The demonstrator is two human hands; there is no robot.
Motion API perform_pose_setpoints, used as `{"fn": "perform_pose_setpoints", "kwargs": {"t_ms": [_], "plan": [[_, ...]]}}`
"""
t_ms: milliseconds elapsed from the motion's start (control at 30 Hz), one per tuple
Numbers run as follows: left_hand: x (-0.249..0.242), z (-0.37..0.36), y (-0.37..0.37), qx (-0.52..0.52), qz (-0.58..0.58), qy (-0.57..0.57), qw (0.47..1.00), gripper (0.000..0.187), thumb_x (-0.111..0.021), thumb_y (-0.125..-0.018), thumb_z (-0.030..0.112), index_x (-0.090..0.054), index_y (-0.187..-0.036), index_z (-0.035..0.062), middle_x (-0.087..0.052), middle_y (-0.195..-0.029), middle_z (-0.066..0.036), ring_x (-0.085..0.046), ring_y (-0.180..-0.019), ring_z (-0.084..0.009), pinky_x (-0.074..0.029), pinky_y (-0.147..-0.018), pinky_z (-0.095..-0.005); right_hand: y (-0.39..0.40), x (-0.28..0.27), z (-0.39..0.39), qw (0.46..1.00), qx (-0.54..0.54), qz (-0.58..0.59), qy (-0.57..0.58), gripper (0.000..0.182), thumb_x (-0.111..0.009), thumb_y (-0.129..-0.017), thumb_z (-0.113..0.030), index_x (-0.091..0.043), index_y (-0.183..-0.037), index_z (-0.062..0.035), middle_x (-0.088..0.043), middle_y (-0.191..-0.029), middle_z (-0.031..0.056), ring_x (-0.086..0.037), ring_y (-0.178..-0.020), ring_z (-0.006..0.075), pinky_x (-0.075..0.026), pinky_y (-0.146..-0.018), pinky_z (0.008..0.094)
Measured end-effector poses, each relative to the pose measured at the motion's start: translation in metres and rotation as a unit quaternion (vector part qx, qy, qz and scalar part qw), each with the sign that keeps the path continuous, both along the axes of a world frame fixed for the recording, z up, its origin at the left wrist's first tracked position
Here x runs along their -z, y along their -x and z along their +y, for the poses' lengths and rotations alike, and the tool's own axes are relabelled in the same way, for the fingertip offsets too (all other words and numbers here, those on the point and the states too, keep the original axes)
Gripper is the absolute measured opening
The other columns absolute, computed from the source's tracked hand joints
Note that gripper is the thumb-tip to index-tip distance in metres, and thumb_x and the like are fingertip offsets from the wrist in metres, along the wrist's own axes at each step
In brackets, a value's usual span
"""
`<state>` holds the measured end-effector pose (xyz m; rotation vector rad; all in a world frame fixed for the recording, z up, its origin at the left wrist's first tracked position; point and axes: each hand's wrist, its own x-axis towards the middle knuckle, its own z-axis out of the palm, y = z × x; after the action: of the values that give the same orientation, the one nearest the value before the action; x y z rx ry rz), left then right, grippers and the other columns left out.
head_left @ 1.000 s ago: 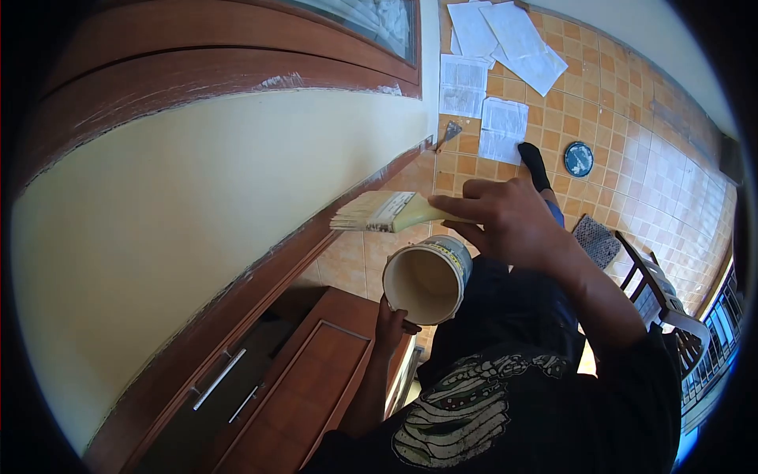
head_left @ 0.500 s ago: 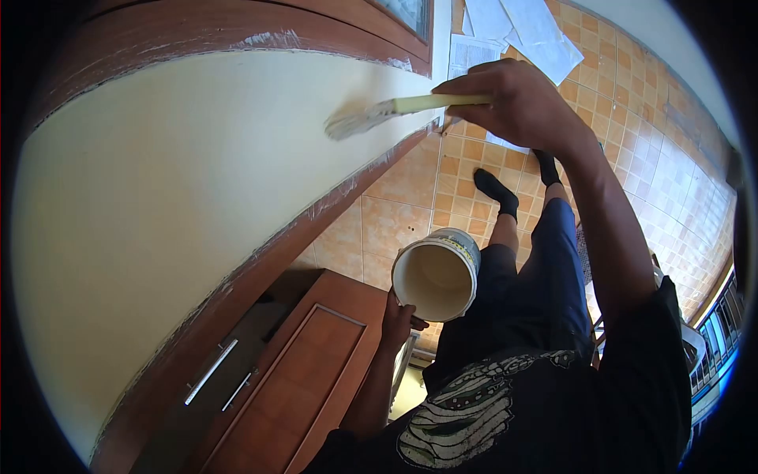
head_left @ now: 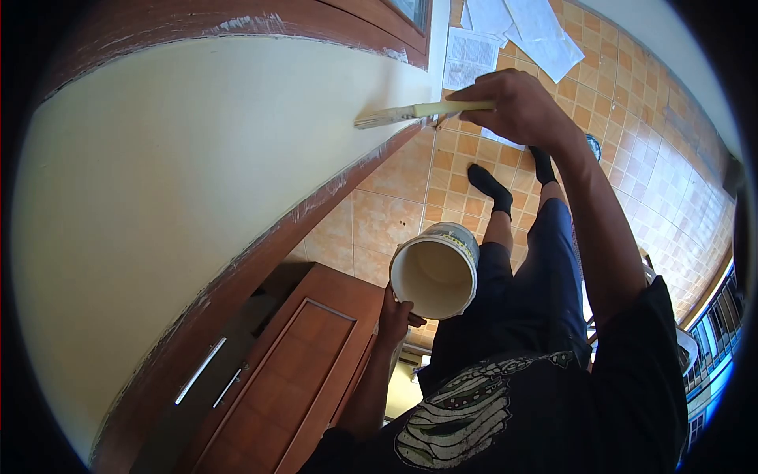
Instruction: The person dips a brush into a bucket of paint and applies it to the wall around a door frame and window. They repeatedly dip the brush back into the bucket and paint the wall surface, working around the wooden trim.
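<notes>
My right hand (head_left: pixel 517 107) is closed around the pale handle of a paintbrush (head_left: pixel 414 112). Its bristles, coated in light paint, lie over the cream wall (head_left: pixel 197 142) close to the brown trim along the wall's edge. In my left hand (head_left: pixel 396 317) is a paint bucket (head_left: pixel 435 272), gripped at its near rim with the thumb over the edge. The bucket is tilted toward me, and its pale, paint-coated inside shows.
Brown wooden trim (head_left: pixel 260 251) with white paint smears borders the wall. A wooden cabinet (head_left: pixel 288 371) with metal handles stands at lower left. Paper sheets (head_left: pixel 541 39) lie on the tiled floor (head_left: pixel 458 209) at the top. A chair-like white object (head_left: pixel 685 351) is at right.
The paintbrush has moved to the right along the wall with my right hand, and its bristles look straighter. The bucket stays nearly where it was in my left hand.
</notes>
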<state>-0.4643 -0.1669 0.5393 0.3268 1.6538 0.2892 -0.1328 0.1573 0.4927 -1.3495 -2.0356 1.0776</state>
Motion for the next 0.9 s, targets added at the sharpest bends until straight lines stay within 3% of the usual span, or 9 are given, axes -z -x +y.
{"fn": "perform_pose_setpoints", "kwargs": {"t_ms": [100, 200, 333, 567, 633, 667, 800, 900], "plan": [[0.006, -0.003, 0.004, 0.003, -0.012, 0.013, 1.000, 0.067, -0.050, -0.090, 0.006, -0.022, -0.151, 0.0056, -0.063, -0.112, -0.021, -0.071, -0.060, -0.0242, -0.061, -0.050, -0.0298, 0.001, 0.012, -0.005, 0.997, -0.070, -0.007, 0.037, 0.025, -0.073, -0.085, -0.024, -0.077, -0.110, -0.0217, -0.075, -0.097, 0.0072, -0.069, -0.091, 0.0306, -0.054, -0.081, 0.0437], [0.011, -0.001, 0.001, 0.007, -0.011, 0.013, 1.000, 0.068, -0.051, -0.090, 0.007, -0.021, -0.151, 0.0054, -0.063, -0.112, -0.021, -0.072, -0.060, -0.0243, -0.061, -0.050, -0.0301, 0.016, 0.024, 0.007, 0.997, -0.061, -0.051, 0.020, 0.027, -0.073, -0.086, -0.028, -0.077, -0.112, -0.0241, -0.075, -0.101, 0.0063, -0.068, -0.091, 0.0305, -0.054, -0.082, 0.0436], [0.007, 0.001, 0.000, 0.004, -0.005, 0.015, 1.000, 0.069, -0.051, -0.090, 0.007, -0.020, -0.152, 0.0056, -0.064, -0.111, -0.022, -0.072, -0.060, -0.0249, -0.062, -0.051, -0.0304, 0.018, 0.054, 0.011, 0.992, 0.069, -0.028, 0.103, 0.025, -0.069, -0.088, -0.033, -0.077, -0.110, -0.0230, -0.075, -0.102, 0.0057, -0.068, -0.093, 0.0305, -0.053, -0.086, 0.0417], [0.017, -0.002, -0.005, 0.001, -0.017, 0.018, 1.000, 0.069, -0.051, -0.091, 0.007, -0.020, -0.153, 0.0068, -0.067, -0.104, -0.020, -0.072, -0.060, -0.0245, -0.062, -0.052, -0.0302, 0.029, 0.121, -0.024, 0.929, 0.157, -0.103, 0.319, 0.040, -0.065, -0.090, -0.042, -0.075, -0.113, -0.0108, -0.074, -0.103, 0.0160, -0.070, -0.098, 0.0354, -0.053, -0.088, 0.0447], [0.019, -0.006, -0.006, 0.007, -0.017, 0.030, 0.999, 0.069, -0.050, -0.091, 0.006, -0.020, -0.153, 0.0072, -0.067, -0.101, -0.020, -0.072, -0.060, -0.0241, -0.061, -0.052, -0.0301, 0.057, 0.110, -0.034, 0.927, 0.138, -0.069, 0.342, 0.042, -0.064, -0.090, -0.042, -0.074, -0.115, -0.0100, -0.074, -0.105, 0.0186, -0.070, -0.100, 0.0355, -0.053, -0.090, 0.0446], [0.020, -0.009, -0.005, 0.009, -0.018, 0.039, 0.999, 0.069, -0.049, -0.090, 0.006, -0.020, -0.153, 0.0074, -0.067, -0.100, -0.020, -0.072, -0.060, -0.0239, -0.061, -0.052, -0.0301, 0.084, 0.101, -0.047, 0.945, 0.149, -0.001, 0.290, 0.047, -0.065, -0.089, -0.044, -0.073, -0.118, -0.0082, -0.073, -0.102, 0.0218, -0.069, -0.098, 0.0383, -0.054, -0.088, 0.0442], [0.030, -0.011, -0.016, 0.020, -0.030, 0.047, 0.998, 0.065, -0.048, -0.091, 0.005, -0.021, -0.150, 0.0032, -0.064, -0.109, -0.022, -0.071, -0.060, -0.0237, -0.062, -0.050, -0.0294, 0.048, 0.000, -0.042, 0.917, 0.110, 0.063, 0.377, 0.050, -0.070, -0.089, -0.048, -0.075, -0.114, -0.0054, -0.073, -0.089, 0.0182, -0.069, -0.082, 0.0271, -0.053, -0.079, 0.0371], [0.031, -0.004, -0.028, 0.028, -0.030, 0.049, 0.998, 0.068, -0.049, -0.089, 0.005, -0.022, -0.151, 0.0030, -0.063, -0.111, -0.022, -0.072, -0.062, -0.0229, -0.062, -0.050, -0.0286, 0.033, -0.021, -0.042, 0.898, 0.094, 0.112, 0.414, 0.050, -0.072, -0.089, -0.050, -0.077, -0.109, -0.0044, -0.070, -0.080, 0.0132, -0.063, -0.076, 0.0186, -0.051, -0.074, 0.0343]]}}
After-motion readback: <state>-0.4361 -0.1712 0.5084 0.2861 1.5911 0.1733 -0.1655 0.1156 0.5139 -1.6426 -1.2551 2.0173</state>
